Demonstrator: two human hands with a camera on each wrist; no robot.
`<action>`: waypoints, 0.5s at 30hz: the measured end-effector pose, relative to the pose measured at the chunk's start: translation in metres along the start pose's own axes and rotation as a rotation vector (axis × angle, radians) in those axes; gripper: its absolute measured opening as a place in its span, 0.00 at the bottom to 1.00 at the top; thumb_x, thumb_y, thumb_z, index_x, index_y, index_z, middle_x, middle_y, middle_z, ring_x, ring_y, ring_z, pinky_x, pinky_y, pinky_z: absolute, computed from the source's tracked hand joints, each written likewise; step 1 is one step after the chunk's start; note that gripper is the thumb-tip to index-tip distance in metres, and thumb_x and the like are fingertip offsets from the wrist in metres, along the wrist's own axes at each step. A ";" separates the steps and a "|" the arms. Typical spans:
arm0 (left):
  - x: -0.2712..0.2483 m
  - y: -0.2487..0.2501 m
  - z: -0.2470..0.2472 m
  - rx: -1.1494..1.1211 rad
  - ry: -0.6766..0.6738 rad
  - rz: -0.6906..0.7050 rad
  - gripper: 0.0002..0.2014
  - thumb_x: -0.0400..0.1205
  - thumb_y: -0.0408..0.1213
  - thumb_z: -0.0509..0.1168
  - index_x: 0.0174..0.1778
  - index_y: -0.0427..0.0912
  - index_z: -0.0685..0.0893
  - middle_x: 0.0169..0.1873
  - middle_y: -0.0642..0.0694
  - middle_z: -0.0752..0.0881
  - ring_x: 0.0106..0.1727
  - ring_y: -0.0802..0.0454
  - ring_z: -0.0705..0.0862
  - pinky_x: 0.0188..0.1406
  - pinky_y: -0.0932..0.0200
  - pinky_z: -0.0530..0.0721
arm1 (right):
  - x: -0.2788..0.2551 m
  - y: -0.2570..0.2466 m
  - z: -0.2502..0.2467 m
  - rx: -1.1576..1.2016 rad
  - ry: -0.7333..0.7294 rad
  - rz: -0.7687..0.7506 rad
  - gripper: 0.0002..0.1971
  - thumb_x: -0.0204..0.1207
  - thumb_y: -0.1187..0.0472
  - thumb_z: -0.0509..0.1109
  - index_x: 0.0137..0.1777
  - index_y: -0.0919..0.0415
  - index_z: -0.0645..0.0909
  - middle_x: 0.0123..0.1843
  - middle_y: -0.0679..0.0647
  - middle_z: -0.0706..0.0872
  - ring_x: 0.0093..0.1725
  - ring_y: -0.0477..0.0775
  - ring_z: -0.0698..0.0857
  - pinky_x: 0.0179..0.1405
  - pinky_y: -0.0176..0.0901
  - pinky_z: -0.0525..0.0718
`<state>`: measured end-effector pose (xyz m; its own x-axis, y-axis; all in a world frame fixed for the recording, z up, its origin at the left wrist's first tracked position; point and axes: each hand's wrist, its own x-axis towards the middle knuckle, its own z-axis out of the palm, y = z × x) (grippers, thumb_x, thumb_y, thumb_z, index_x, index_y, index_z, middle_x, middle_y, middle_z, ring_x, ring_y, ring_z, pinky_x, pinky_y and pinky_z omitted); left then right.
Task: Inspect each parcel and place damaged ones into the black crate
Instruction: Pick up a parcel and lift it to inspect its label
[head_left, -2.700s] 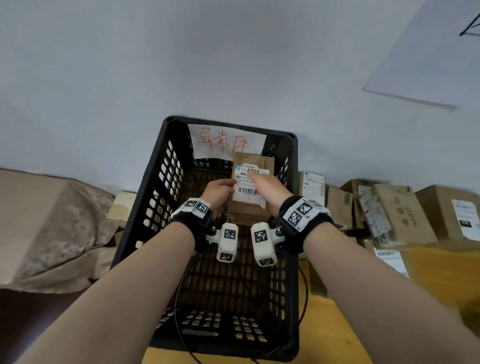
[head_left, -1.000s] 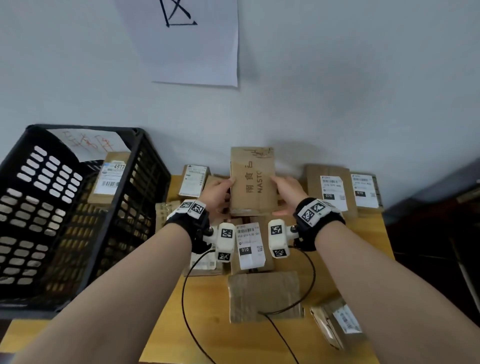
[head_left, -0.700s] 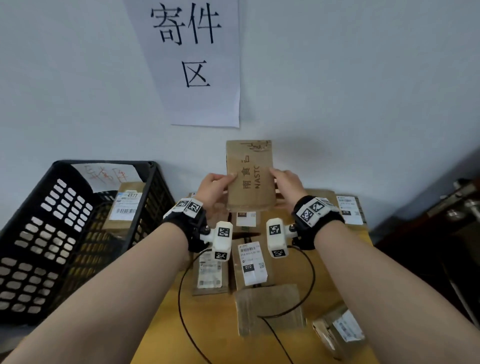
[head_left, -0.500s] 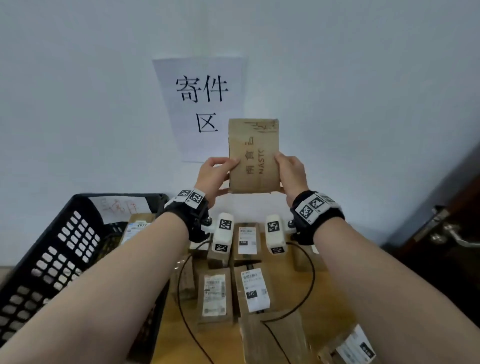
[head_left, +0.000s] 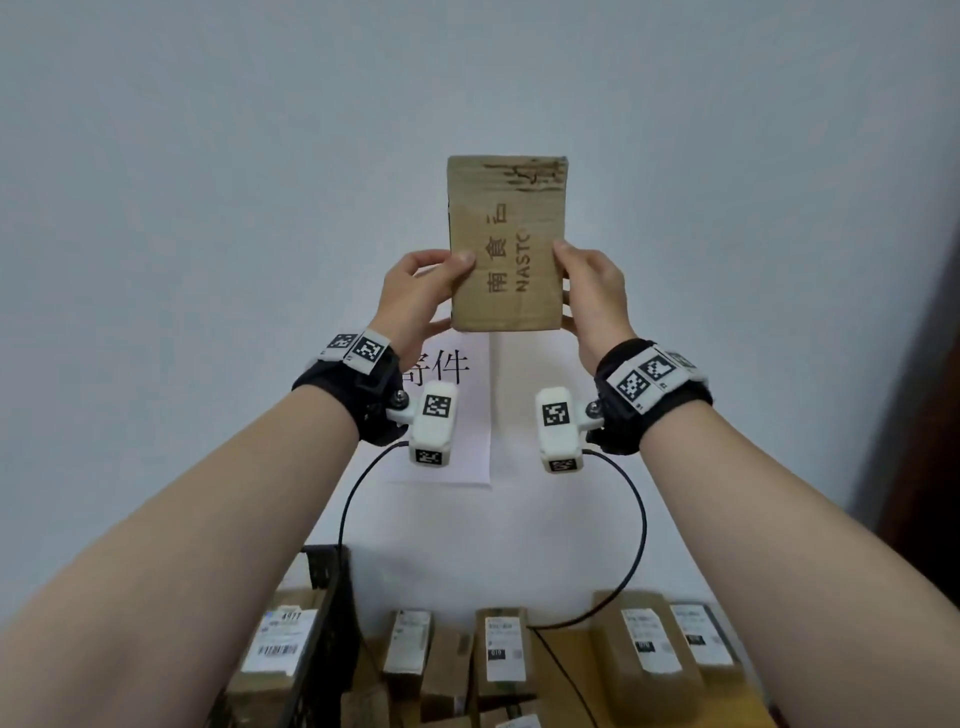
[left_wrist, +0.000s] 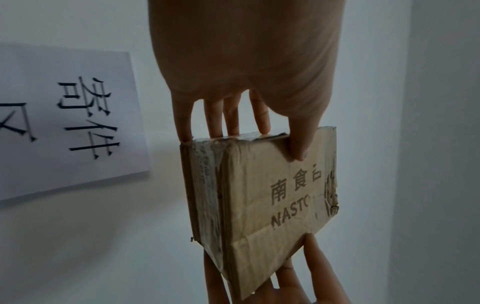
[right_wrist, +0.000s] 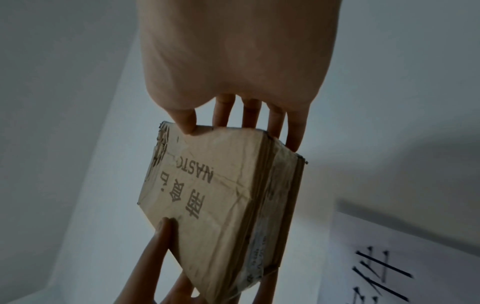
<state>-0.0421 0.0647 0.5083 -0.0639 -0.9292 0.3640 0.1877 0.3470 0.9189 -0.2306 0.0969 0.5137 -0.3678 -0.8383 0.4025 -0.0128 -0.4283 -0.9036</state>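
I hold a brown cardboard parcel (head_left: 506, 244) printed "NASTO" upright, high in front of the wall. My left hand (head_left: 421, 293) grips its left edge, thumb on the front and fingers behind. My right hand (head_left: 592, 291) grips the right edge the same way. The parcel (left_wrist: 262, 203) looks creased, with a scuffed, torn strip at its top edge and clear tape on its side. In the right wrist view the parcel (right_wrist: 221, 197) shows the same wrinkles. A corner of the black crate (head_left: 324, 623) shows at the lower left with a labelled parcel (head_left: 275, 644) inside.
Several labelled cardboard parcels (head_left: 501, 649) lie in a row on the wooden table (head_left: 563, 654) below my arms. A white paper sign (head_left: 447, 410) with black characters hangs on the wall behind my wrists. Black cables loop down from the wrist cameras.
After leaving a labelled parcel in the crate, both hands picked up the NASTO parcel from the table and raised it high against the wall; the view tilted upward with it.
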 end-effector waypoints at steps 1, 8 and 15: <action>0.001 0.006 -0.001 0.002 0.000 0.009 0.17 0.81 0.48 0.78 0.60 0.49 0.81 0.61 0.48 0.92 0.64 0.51 0.91 0.52 0.48 0.87 | 0.000 -0.005 0.002 0.006 -0.001 -0.011 0.21 0.73 0.38 0.72 0.53 0.55 0.84 0.57 0.53 0.92 0.59 0.60 0.92 0.60 0.71 0.89; 0.011 0.037 -0.006 -0.002 0.009 0.040 0.29 0.76 0.50 0.81 0.70 0.48 0.80 0.65 0.49 0.90 0.65 0.52 0.90 0.55 0.46 0.87 | 0.010 -0.026 0.016 0.040 0.007 -0.053 0.20 0.73 0.39 0.71 0.54 0.55 0.84 0.57 0.51 0.92 0.60 0.56 0.91 0.65 0.66 0.88; 0.009 0.046 -0.008 -0.017 -0.005 0.065 0.36 0.74 0.50 0.82 0.77 0.49 0.77 0.65 0.51 0.90 0.67 0.52 0.88 0.70 0.36 0.84 | 0.005 -0.032 0.021 0.081 0.018 -0.063 0.15 0.84 0.50 0.72 0.67 0.52 0.76 0.59 0.48 0.87 0.56 0.46 0.89 0.60 0.52 0.89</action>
<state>-0.0266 0.0711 0.5525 -0.0560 -0.9040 0.4239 0.2080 0.4047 0.8905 -0.2122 0.0996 0.5478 -0.3850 -0.8028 0.4552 0.0387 -0.5068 -0.8612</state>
